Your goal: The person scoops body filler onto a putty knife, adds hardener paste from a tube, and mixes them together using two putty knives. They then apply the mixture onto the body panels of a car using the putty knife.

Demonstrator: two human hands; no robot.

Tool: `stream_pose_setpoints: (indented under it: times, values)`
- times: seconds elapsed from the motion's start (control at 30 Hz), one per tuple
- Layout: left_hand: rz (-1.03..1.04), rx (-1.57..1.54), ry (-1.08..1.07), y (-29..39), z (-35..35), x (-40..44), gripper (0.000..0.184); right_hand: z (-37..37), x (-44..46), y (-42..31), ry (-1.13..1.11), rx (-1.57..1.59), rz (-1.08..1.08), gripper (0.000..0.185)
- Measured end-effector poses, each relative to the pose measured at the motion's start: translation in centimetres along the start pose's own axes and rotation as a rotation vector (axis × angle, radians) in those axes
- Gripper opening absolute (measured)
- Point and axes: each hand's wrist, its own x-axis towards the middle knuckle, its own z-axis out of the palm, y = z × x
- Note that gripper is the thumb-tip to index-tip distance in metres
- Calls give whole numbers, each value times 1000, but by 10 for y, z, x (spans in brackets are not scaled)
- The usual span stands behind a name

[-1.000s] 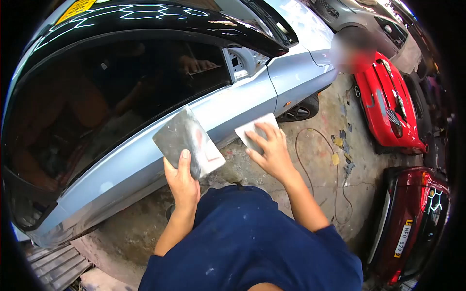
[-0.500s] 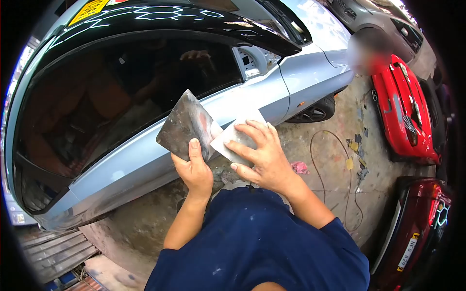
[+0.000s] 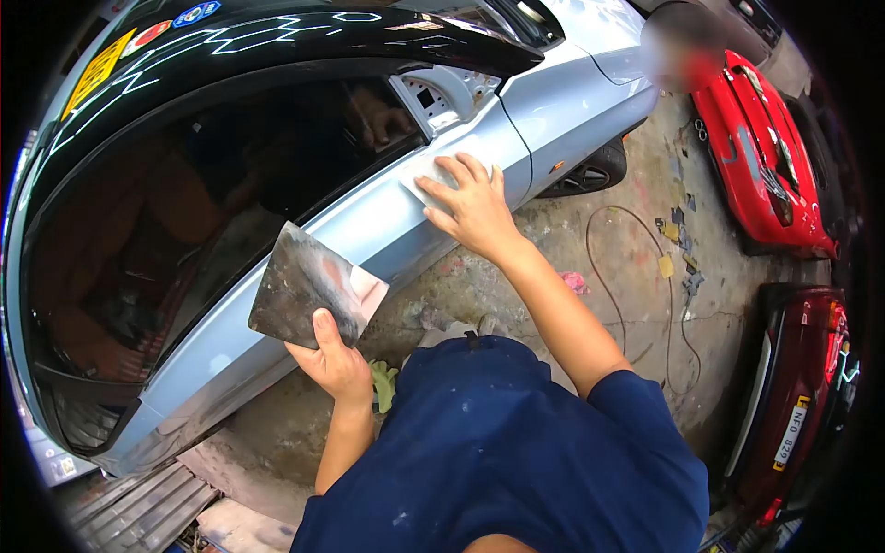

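Observation:
My left hand grips a dark, smeared flat plate by its lower edge, thumb on top. Pale and pinkish paste covers the plate's right side. Up and to the right, my right hand has its fingers spread over a thin whitish spreader, which lies against the door of the light blue car, just below the window's front corner. The spreader is partly hidden under the fingers.
Beyond the car's front wheel, a person is near a red bumper. A dark red car part stands at the right. A hose, pink scrap and sandpaper pieces lie on the floor. Green cloth lies beside my left wrist.
My right hand has moved with the spreader from the plate up onto the car door. My left hand and the plate have shifted slightly left and down.

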Motion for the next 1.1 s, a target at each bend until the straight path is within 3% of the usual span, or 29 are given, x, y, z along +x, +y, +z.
stream_pose_setpoints:
  times: [0.77,1.07,1.1]
  values:
    - [-104,39,-13,-14,-15,1,38,18,9,4,6,-77,13,47]
    - [-144,-16,-28,-14,-9,-1,35,-26,12,-1,-407,-137,66,45]
    - [-146,-13,-26,-13,-8,-2,35,-32,11,-2,-362,-123,67,46]
